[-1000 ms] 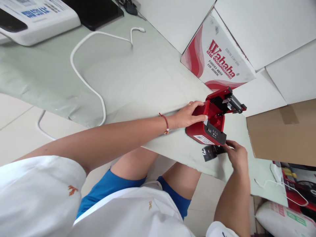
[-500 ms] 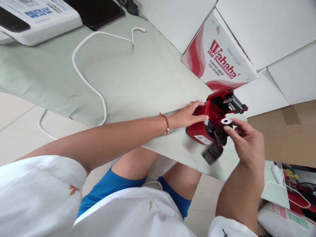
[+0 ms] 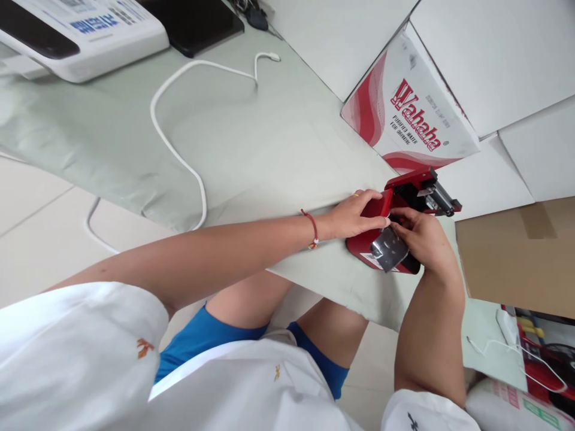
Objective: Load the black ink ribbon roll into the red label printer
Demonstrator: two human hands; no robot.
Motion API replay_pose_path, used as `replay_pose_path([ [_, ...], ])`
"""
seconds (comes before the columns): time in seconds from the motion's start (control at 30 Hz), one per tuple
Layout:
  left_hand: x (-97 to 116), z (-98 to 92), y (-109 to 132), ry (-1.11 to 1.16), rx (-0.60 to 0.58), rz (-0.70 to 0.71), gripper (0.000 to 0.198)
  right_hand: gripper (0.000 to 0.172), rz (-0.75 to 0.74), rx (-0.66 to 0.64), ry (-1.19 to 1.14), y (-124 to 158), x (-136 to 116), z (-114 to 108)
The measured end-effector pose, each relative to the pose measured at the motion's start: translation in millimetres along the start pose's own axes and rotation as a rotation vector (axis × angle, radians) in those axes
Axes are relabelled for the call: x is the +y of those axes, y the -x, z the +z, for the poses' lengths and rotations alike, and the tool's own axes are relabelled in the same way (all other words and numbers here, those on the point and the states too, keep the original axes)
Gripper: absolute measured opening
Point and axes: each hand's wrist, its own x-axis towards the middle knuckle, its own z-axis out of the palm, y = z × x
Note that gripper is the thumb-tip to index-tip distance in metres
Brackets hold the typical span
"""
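Observation:
A small red machine that looks like a label printer (image 3: 359,244) stands on the table with its lid (image 3: 411,178) raised. My left hand (image 3: 354,216) grips its near side, thumb and fingers spread along the housing's upper edge. Inside the opening, my right hand (image 3: 420,236) has its fingers closed on a roll of dark glossy ribbon. The roll's core is hidden by the fingers. A loose end of the dark ribbon (image 3: 389,248) hangs over the printer's front, covering part of a white label.
Behind the printer stand a Wahaha water carton (image 3: 411,111) and white boxes, with a brown cardboard box (image 3: 516,257) to the right. A white cable (image 3: 179,157) curves across the table. A white device (image 3: 121,51) and a black flat object (image 3: 197,27) lie at the upper left.
My right hand has moved left and down into the open printer with the ribbon roll. The ribbon's loose end now lies over the printer's front. My left hand stays on the housing.

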Motion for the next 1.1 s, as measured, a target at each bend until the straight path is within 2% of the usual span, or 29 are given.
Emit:
replay_pose_path([
  [0.13, -1.3, 0.4, -0.6, 0.006, -0.003, 0.002, 0.067, 0.035, -0.103, -0.042, -0.020, -8.1, 9.9, 1.7],
  [0.23, -2.6, -0.6, -0.3, 0.015, -0.003, 0.026, 0.065, 0.029, -0.205, -0.117, -0.006, -17.0, 11.6, 0.4],
  [0.3, -2.9, -1.7, -0.1, 0.010, -0.009, 0.044, 0.065, 0.028, -0.234, -0.122, 0.021, -18.7, 10.7, -1.2],
  [0.4, -2.6, -3.0, -0.7, -0.017, -0.019, 0.054, 0.065, 0.034, -0.244, -0.015, 0.024, -5.6, 9.6, -1.4],
  [0.5, -1.3, -3.0, -1.4, -0.036, -0.012, 0.034, 0.064, 0.041, -0.234, 0.136, -0.070, 26.1, 12.5, 5.8],
  [0.6, 0.7, -2.4, -0.1, -0.047, -0.008, 0.016, 0.065, 0.043, -0.294, 0.240, -0.115, 62.0, 19.8, 22.7],
  [0.7, 2.0, -1.5, 3.1, -0.062, -0.025, 0.040, 0.065, 0.041, -0.398, 0.399, -0.090, 86.7, 28.6, 42.7],
  [0.83, 1.7, -1.8, 6.8, -0.102, -0.025, 0.081, 0.063, 0.035, -0.503, 0.555, -0.075, 99.2, 36.5, 57.1],
  [1.0, 1.9, -4.7, 9.6, -0.110, -0.064, 0.195, 0.068, 0.023, -0.537, 0.612, 0.011, 103.4, 40.1, 60.4],
  [1.1, 2.0, -3.1, 11.6, -0.103, -0.084, 0.232, 0.073, 0.024, -0.547, 0.630, 0.023, 105.1, 43.7, 62.7],
])
